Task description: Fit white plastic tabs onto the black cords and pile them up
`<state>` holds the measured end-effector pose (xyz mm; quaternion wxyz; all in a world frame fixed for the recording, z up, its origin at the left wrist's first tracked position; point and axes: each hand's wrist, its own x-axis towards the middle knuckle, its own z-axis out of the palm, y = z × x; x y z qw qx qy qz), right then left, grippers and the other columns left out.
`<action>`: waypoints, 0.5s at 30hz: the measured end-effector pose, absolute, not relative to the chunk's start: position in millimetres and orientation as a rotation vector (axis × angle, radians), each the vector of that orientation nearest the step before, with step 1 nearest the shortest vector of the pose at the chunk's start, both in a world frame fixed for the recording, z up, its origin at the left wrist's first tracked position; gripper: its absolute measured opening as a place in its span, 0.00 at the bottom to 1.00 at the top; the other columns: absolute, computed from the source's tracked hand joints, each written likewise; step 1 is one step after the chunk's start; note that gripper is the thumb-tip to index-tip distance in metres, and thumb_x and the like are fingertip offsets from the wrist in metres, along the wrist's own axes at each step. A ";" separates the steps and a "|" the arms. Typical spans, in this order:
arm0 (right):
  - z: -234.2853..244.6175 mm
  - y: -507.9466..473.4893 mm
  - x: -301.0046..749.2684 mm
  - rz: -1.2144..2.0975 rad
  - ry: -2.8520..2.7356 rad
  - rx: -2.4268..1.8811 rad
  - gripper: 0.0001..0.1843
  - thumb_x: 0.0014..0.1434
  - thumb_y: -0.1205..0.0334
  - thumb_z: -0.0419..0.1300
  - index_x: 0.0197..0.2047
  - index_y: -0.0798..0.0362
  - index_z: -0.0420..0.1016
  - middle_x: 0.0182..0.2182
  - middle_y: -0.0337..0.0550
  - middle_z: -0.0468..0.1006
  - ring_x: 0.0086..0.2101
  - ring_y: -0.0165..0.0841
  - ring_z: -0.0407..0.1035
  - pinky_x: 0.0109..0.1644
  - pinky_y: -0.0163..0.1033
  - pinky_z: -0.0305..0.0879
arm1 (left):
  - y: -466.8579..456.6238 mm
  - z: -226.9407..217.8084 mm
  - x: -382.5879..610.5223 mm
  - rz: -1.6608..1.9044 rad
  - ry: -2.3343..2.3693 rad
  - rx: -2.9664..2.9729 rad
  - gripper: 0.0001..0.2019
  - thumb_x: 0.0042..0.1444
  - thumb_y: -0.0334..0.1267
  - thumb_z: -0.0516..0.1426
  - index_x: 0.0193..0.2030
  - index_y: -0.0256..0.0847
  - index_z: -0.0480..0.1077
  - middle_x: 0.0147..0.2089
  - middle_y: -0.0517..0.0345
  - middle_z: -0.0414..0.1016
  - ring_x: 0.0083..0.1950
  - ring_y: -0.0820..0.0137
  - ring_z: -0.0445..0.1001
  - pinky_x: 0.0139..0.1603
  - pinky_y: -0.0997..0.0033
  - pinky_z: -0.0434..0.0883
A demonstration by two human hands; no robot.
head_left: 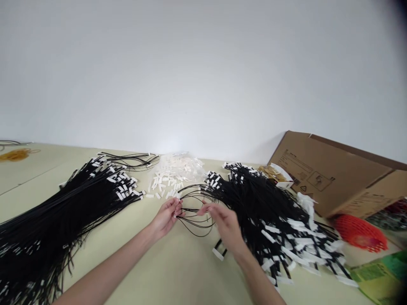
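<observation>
My left hand (167,217) pinches the ends of a few thin black cords (194,216) that loop out over the beige table (178,271). My right hand (224,226) is curled over the same loops, fingers closed around them. A big heap of black cords with white tags (273,220) lies just right of my right hand. Another long bundle of tagged black cords (70,203) stretches away at the left. Loose small white plastic pieces (167,182) lie beyond my hands.
A clear plastic bag (182,163) of white pieces sits by the wall. A cardboard box (337,173) lies on its side at the right, with red netting (359,233) and green printed paper (378,273) in front of it. Rubber bands (14,154) lie far left.
</observation>
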<state>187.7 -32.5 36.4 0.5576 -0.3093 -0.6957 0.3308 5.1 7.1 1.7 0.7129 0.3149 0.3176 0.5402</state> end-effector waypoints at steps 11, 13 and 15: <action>42.1 -22.3 217.1 0.283 -1.233 -0.938 0.17 0.59 0.59 0.53 0.51 0.51 0.68 0.22 0.35 0.62 0.21 0.23 0.53 0.22 0.30 0.51 | 2.2 4.5 6.5 1.194 0.757 0.923 0.12 0.47 0.41 0.61 0.24 0.36 0.64 0.19 0.68 0.57 0.19 0.81 0.53 0.31 0.74 0.67; 35.9 -27.5 205.1 0.072 -1.531 -0.935 0.14 0.59 0.64 0.53 0.47 0.52 0.72 0.20 0.35 0.62 0.22 0.24 0.54 0.24 0.31 0.53 | -0.7 7.2 7.6 1.195 0.749 0.961 0.12 0.47 0.42 0.60 0.24 0.36 0.64 0.18 0.68 0.57 0.19 0.81 0.53 0.32 0.74 0.67; 29.4 -31.4 193.4 -0.083 -1.745 -0.900 0.12 0.59 0.68 0.52 0.42 0.53 0.75 0.19 0.36 0.62 0.21 0.25 0.54 0.25 0.31 0.54 | -4.7 10.5 9.5 1.187 0.736 0.996 0.12 0.48 0.42 0.60 0.24 0.37 0.63 0.18 0.68 0.57 0.19 0.81 0.53 0.32 0.73 0.67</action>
